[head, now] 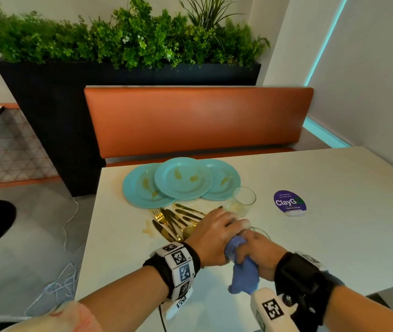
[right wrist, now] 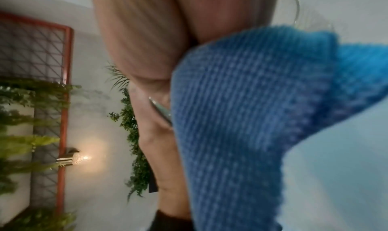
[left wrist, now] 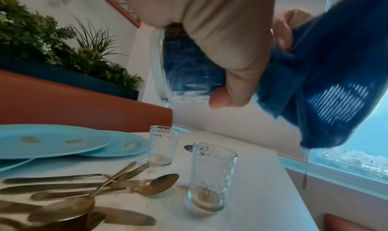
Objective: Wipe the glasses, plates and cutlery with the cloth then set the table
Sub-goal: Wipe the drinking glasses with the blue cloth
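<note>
The blue ribbed cloth (head: 244, 271) lies nearest the camera, bunched in the right hand (head: 260, 255), whose fingers are curled round it, and part of it is stuffed into a clear tumbler (left wrist: 168, 65). The tumbler is clamped by the left hand (head: 211, 233), thumb and fingers wrapped around its wall, and is held above the bench (head: 310, 188), in front of the cutlery pile (head: 176, 221).

The step in hand is judged to be the wiping of this glass. It would be done well if the cloth were pushed to the base and twisted while the glass is gripped firmly, since the wall is smooth and a slip would drop it among the other pieces.

Beyond the cutlery pile, three turquoise plates (head: 181, 180) with yellowish smears are overlapped. To the right of the pile two patterned glasses are stood, one nearer (left wrist: 211, 178) and one farther (left wrist: 162, 145), both with residue at the bottom. A brownish spill (head: 148, 228) is seen left of the pile, a purple sticker (head: 289, 202) well to its right. An orange banquette (head: 198, 121) and a dark planter of greenery (head: 118, 44) are set behind.
</note>
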Tool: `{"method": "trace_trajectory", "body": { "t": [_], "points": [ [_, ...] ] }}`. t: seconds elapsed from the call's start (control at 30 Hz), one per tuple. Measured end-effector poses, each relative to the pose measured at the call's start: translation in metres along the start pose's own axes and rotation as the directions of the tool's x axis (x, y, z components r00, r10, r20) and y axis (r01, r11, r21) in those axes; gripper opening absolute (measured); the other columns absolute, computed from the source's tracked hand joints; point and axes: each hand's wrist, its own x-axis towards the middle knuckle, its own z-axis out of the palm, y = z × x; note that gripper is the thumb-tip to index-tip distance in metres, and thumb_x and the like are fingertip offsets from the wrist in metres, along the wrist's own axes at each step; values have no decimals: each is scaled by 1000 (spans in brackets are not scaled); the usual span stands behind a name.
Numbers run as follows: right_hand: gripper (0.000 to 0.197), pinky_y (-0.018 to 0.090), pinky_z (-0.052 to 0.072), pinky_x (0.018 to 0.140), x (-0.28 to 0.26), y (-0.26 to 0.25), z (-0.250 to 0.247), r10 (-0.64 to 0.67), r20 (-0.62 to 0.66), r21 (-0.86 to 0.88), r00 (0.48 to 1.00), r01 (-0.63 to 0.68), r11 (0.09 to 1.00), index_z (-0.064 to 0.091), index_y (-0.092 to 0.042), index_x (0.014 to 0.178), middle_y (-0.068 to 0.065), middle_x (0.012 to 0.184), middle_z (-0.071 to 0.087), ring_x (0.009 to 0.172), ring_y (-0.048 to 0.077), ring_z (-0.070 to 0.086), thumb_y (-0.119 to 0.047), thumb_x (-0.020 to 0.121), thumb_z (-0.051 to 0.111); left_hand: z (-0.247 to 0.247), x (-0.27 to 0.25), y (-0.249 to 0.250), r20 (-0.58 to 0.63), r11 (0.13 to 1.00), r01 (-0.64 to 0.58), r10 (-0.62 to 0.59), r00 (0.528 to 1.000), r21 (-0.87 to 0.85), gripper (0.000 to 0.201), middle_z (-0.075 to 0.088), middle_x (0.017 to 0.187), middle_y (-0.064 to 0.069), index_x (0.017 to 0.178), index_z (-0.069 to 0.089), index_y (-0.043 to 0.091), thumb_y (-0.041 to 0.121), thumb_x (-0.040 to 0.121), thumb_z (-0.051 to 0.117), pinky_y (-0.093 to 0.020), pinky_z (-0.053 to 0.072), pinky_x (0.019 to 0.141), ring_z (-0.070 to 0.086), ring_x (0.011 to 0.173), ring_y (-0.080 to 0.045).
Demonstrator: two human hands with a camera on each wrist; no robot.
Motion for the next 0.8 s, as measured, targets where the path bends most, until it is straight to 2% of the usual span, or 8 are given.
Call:
{"method": "trace_trajectory", "body": {
  "t": [0.13, 0.27, 0.33, 0.4, 0.5, 0.63, 0.7, 0.8],
  "points": [
    [21, 22, 41, 44, 10, -3, -1, -37, -61, 131, 997, 44, 990, 53, -1, 68, 8, 60, 55, 61, 21, 51, 15, 57, 47, -2, -4, -11, -170, 997, 78, -82, 982, -30, 63, 65, 102, -4, 116, 51, 15, 28, 60, 76, -32, 47, 82, 60, 90, -23],
    [49, 20, 51, 47, 10, -9, -8, -131, -110, 89, 985, 141, 986, 59, -8, 109, 7, 76, 61, 68, 18, 57, 12, 65, 47, -11, -8, -17, -145, 929, 342, -361, 921, -141, 62, 68, 99, -4, 110, 60, 10, 29, 54, 79, -36, 53, 84, 64, 89, -22],
    [49, 22, 50, 44, 7, -16, -18, -171, -122, 157, 978, 190, 969, 57, -7, 117, 12, 73, 60, 63, 21, 57, 18, 81, 35, -11, -18, -27, -125, 824, 510, -549, 826, -246, 63, 64, 106, -4, 114, 57, 14, 23, 55, 80, -38, 52, 88, 61, 95, -22],
    [49, 22, 47, 41, 8, -26, -31, -183, -143, 223, 973, 212, 951, 59, -9, 113, 10, 67, 63, 56, 18, 59, 17, 87, 27, -12, -33, -38, -76, 628, 642, -738, 671, -440, 83, 57, 119, -2, 124, 43, 27, 20, 53, 85, -29, 47, 90, 54, 107, -18],
    [43, 24, 50, 44, 20, -35, -39, -158, -165, 323, 973, 205, 924, 57, -9, 115, 10, 80, 64, 66, 20, 60, 11, 91, 27, -13, -57, -51, -103, 510, 679, -832, 545, -528, 87, 51, 121, 4, 123, 38, 32, 17, 53, 89, -22, 39, 90, 48, 112, -15],
    [54, 32, 47, 55, 46, -29, -29, -31, -232, 354, 972, 114, 928, 58, -11, 110, 16, 94, 57, 77, 34, 52, 17, 76, 26, -18, -98, -66, -167, 459, 747, -884, 436, -481, 86, 41, 117, 9, 128, 45, 18, 14, 54, 89, -18, 25, 92, 36, 116, -16],
    [46, 40, 38, 62, 54, -25, -14, 45, -253, 352, 966, 49, 935, 61, -9, 103, 19, 91, 45, 78, 37, 39, 7, 66, 40, -20, -124, -78, -157, 390, 785, -920, 360, -482, 86, 46, 116, 8, 126, 46, 20, 17, 52, 89, -23, 28, 94, 40, 117, -18],
    [46, 35, 32, 55, 70, -20, 3, 111, -161, 350, 981, -49, 936, 49, -5, 87, 15, 77, 29, 61, 31, 31, -5, 41, 54, -17, -159, -98, -130, 249, 828, -969, 212, -503, 90, 52, 127, 1, 129, 44, 23, 17, 51, 89, -37, 35, 105, 44, 123, -24]
  ]
}}
